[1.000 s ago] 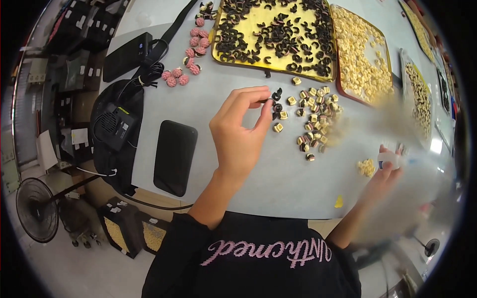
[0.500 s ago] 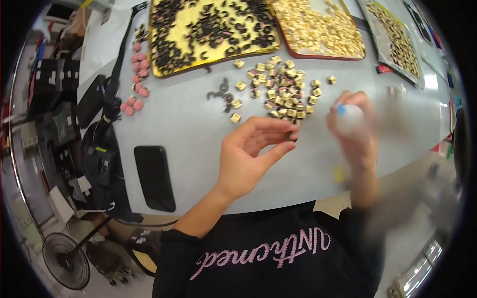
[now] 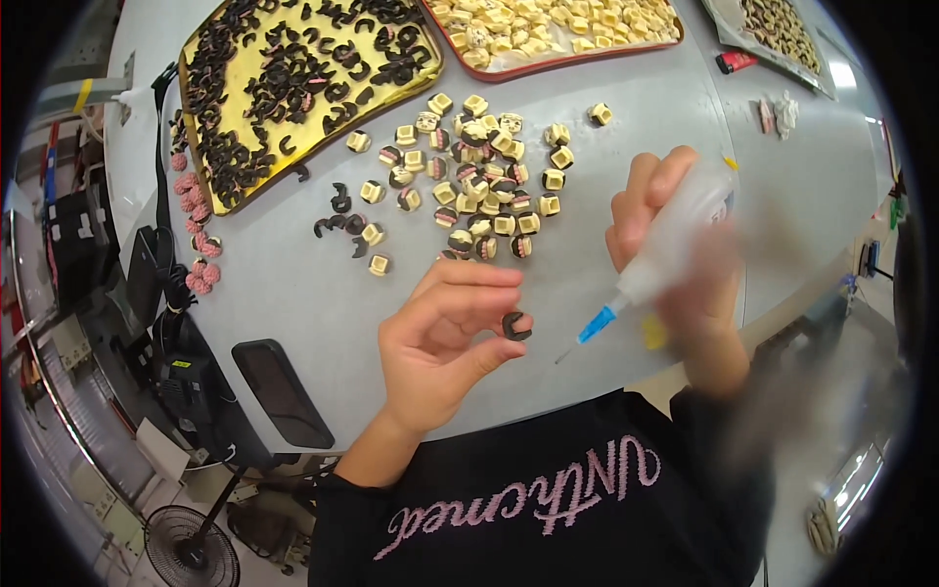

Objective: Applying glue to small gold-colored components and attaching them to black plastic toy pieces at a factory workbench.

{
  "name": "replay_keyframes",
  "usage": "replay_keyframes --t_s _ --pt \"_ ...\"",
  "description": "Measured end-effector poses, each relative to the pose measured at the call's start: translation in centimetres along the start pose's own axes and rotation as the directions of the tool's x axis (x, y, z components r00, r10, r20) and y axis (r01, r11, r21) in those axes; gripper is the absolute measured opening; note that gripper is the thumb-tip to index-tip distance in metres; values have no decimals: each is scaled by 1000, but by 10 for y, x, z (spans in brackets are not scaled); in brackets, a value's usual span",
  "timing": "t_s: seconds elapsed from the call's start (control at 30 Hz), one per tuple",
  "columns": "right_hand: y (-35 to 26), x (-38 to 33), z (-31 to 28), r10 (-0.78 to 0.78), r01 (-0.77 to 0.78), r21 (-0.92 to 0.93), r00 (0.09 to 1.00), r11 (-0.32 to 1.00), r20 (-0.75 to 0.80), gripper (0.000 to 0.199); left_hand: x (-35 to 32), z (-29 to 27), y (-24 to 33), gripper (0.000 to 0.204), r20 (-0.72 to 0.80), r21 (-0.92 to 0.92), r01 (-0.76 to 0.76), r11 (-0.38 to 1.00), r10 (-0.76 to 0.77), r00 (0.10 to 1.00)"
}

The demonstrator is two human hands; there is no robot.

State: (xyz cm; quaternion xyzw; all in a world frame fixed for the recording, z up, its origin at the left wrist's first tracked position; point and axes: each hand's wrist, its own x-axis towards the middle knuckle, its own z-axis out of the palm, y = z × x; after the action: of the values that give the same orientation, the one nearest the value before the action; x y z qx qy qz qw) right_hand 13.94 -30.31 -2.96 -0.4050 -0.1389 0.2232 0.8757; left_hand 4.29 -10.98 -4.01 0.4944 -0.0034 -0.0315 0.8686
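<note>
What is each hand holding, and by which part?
Left hand pinches a small dark piece by its edges; right hand wraps the glue bottle around its body.

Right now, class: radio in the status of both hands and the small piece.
Left hand pinching small dark C-shaped piece. Right hand gripping squeeze bottle, blue needle tip close beside piece, not touching. Nothing between them.

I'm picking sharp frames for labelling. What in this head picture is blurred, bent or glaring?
Head view: the right hand and its squeeze bottle smear with motion blur; the left hand pinching a small dark part is sharp. Fisheye bends the table edge, and black corners ring the picture. Mild glare sits on the far right tabletop.
</note>
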Motion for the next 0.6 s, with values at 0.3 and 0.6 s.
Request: replay_keyframes --t_s 0.3,0.6 --pt "-2 -2 22 4 -38 -337 995 941 -102 45 -3 1 0 27 -44 223 33 974 -24 999" --pt "-3 -3 25 3 -36 -390 997 920 -83 44 -4 6 1 30 -48 424 -56 904 85 995"
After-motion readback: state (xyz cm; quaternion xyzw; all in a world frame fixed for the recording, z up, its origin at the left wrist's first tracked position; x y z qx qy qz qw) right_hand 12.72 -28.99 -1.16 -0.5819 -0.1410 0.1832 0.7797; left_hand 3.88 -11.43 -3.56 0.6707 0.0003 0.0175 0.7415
